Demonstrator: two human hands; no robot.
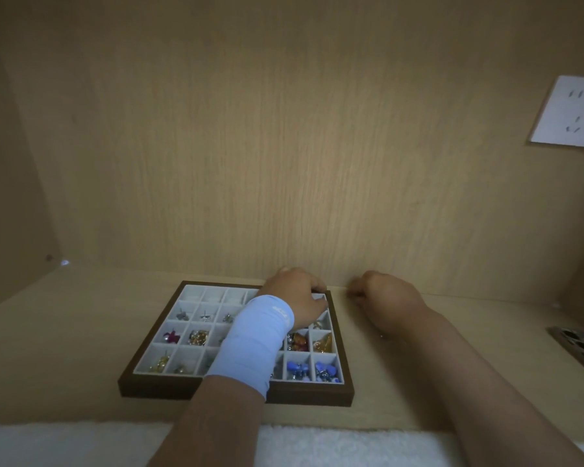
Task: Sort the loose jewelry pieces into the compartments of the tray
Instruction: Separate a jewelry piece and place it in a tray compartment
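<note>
Since the left hand (pixel 297 298) and right hand (pixel 385 298) curl away, whether either grip holds anything is hidden.

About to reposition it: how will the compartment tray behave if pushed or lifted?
The tray sits low and flat with a rigid-looking brown frame, so it should probably slide rather than tip. Its compartments are open-topped, so the blue pieces and others would likely spill if tilted.

Brown-framed tray (pixel 155 389), pale gridded compartments, flat on wooden surface (pixel 64 348), jewelry pieces (pixel 297 368) in several
</note>
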